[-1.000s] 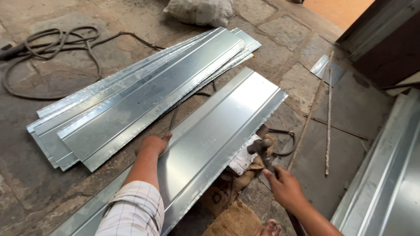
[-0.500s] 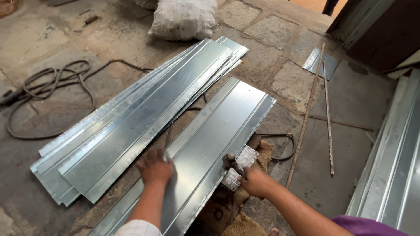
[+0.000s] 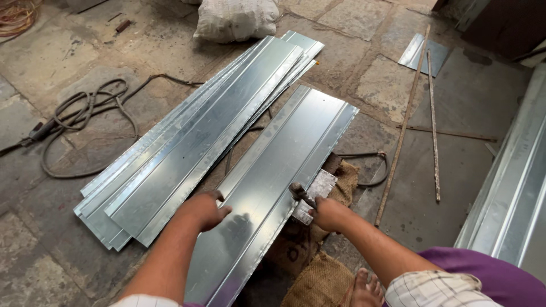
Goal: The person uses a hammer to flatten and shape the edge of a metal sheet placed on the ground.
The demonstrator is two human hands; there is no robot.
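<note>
Head view: one long ribbed metal sheet [image 3: 284, 176] is seen lying on the stone floor [image 3: 68, 51], running away from the person towards the upper right. The left hand [image 3: 200, 211] is laid flat on the near part of this sheet, its fingers [image 3: 219, 196] spread loosely over the left rib. The right hand [image 3: 328, 214] is placed just beside the sheet's right edge, its fingers closed around the handle of a small hammer [image 3: 301, 194], whose head rests at that edge. Under the edge a small metal block [image 3: 315, 190] is seen, set on burlap sacking [image 3: 318, 278]. One bare foot [image 3: 364, 290] is visible on the sacking. To the left, touching the single sheet, a stack of like sheets [image 3: 193, 142] is piled; their number cannot be counted. Beyond it a coiled cable [image 3: 85, 113] and one filled white sack [image 3: 236, 20] are seen. To the right, two thin rods [image 3: 432, 113] lie on the floor, with more sheet metal [image 3: 512, 176] at the far right.
</note>
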